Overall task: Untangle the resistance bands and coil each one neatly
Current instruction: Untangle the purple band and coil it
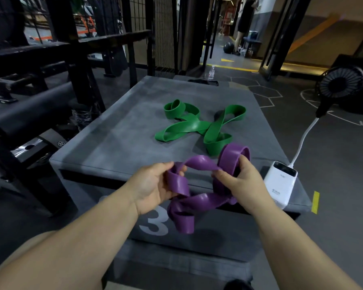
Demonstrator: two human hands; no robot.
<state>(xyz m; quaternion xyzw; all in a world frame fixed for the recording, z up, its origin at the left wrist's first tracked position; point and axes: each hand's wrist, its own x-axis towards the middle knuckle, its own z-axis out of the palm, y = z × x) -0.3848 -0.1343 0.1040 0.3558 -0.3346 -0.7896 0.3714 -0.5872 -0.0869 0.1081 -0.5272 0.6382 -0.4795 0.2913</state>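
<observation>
A purple resistance band (pixel 199 164) hangs twisted between both hands, just in front of the near edge of a grey padded box (pixel 117 139). My left hand (pixel 155 185) grips one twisted part of it. My right hand (pixel 239 181) pinches a partly wound loop of the same band at the upper right. Loose purple loops dangle below the hands, over the white "3" on the box front. A green resistance band (pixel 197 124) lies tangled on the box top, beyond the hands, touched by neither.
A white power bank (pixel 280 183) lies on the box's right near corner, its white cable running to a black fan (pixel 342 84) on the floor. A water bottle (pixel 211 72) stands past the far edge. Black gym racks stand to the left. A person stands far back.
</observation>
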